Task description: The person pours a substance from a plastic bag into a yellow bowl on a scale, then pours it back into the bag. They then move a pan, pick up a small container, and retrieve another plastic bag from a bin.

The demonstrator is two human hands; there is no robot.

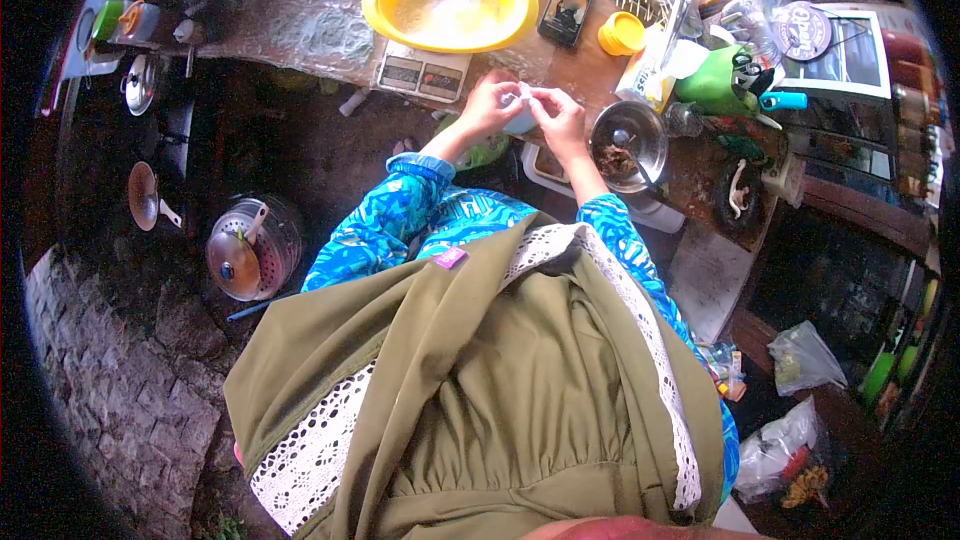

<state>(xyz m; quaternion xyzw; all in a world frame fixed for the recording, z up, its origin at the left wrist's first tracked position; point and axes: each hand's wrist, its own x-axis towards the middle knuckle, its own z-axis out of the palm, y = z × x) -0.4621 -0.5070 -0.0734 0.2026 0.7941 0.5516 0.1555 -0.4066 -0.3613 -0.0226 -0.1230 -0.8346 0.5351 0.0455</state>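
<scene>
My left hand point(487, 105) and my right hand point(560, 120) meet at the table's front edge, fingers pinched together on a small whitish thing too small to make out, perhaps thin plastic. Just below the fingertips shows a light blue rounded object point(521, 122), partly hidden by the hands. Beyond my left hand a kitchen scale point(422, 74) lies under the near side of a yellow basin point(451, 0) with pale powder in it. Beside my right hand stands a metal bowl point(628, 146) holding a brown mass and a utensil.
A phone point(566, 9) and yellow lids point(622, 33) lie behind the hands. On the right are a green container point(718, 82) and a dark mortar-like dish point(738, 202). Pots and a colander point(254, 248) stand low on the left; plastic bags point(806, 356) lie low on the right.
</scene>
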